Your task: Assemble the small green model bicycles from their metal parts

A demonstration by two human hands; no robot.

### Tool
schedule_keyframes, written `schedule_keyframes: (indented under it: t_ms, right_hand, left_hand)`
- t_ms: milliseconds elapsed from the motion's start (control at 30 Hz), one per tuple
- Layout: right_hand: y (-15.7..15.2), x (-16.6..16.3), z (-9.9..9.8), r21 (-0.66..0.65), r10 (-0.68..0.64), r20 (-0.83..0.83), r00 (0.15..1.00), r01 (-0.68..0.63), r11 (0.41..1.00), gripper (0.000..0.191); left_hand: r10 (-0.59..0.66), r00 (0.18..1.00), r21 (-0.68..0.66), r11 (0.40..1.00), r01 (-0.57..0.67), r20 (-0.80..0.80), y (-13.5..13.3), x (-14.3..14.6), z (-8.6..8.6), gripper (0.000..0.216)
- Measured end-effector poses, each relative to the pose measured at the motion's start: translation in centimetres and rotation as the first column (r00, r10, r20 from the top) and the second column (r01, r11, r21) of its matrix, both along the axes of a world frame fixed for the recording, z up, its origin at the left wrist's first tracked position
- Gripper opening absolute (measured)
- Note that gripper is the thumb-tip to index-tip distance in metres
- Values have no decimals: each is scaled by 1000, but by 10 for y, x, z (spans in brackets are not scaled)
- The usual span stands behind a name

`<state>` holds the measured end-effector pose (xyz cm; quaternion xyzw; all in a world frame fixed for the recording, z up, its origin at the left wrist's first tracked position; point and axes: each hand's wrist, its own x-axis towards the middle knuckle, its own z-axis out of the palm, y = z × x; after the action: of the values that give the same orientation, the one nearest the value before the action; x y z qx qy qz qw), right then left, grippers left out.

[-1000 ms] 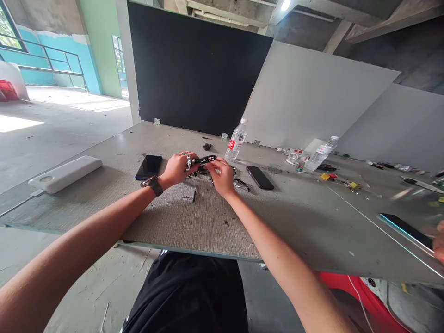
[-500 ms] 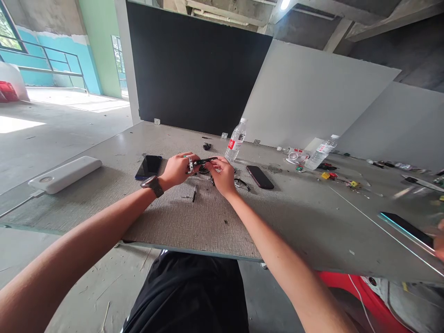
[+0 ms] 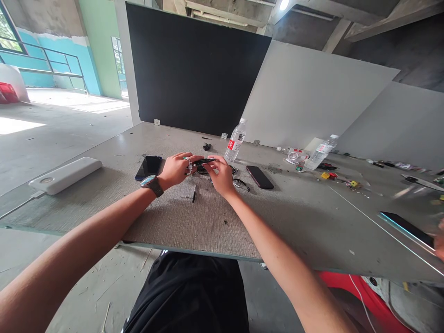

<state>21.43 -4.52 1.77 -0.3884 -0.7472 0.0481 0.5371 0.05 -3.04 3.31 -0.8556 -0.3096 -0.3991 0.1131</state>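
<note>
Both hands meet above the middle of the table. My left hand (image 3: 175, 169), with a dark watch (image 3: 151, 184) on its wrist, is closed around one end of a thin black piece (image 3: 205, 161). A small white part (image 3: 189, 165) shows at its fingertips. The fingers of my right hand (image 3: 222, 176) pinch the other end of the black piece. Its exact kind is too small to tell. Below and behind the hands lie round black parts (image 3: 202, 170), partly hidden. A curved black part (image 3: 242, 185) rests just right of my right hand. Closer to me lies a short black stick (image 3: 194, 195).
Phones lie at left (image 3: 149, 167) and right (image 3: 260, 177). A water bottle (image 3: 236, 141) stands behind my hands, another bottle (image 3: 322, 152) farther right amid small parts. A white power bank (image 3: 65, 175) sits at left. Another person's hand (image 3: 440, 240) is near a phone (image 3: 407, 229).
My hands have shifted only slightly, still on the black piece. The watch face on my left wrist now catches the light.
</note>
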Motion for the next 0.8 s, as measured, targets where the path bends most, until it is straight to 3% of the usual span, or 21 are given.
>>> schedule_keyframes:
  t_ms: [500, 800]
  right_hand:
    - [1, 0, -4, -8, -20, -51, 999, 20, 1000, 27]
    - [-4, 0, 0, 118, -119, 30, 992, 115, 986, 24]
  left_hand:
    - [24, 1000, 43, 999, -24, -7, 0, 1, -2, 33]
    - [-15, 1000, -16, 1000, 16, 24, 1, 2, 0, 33]
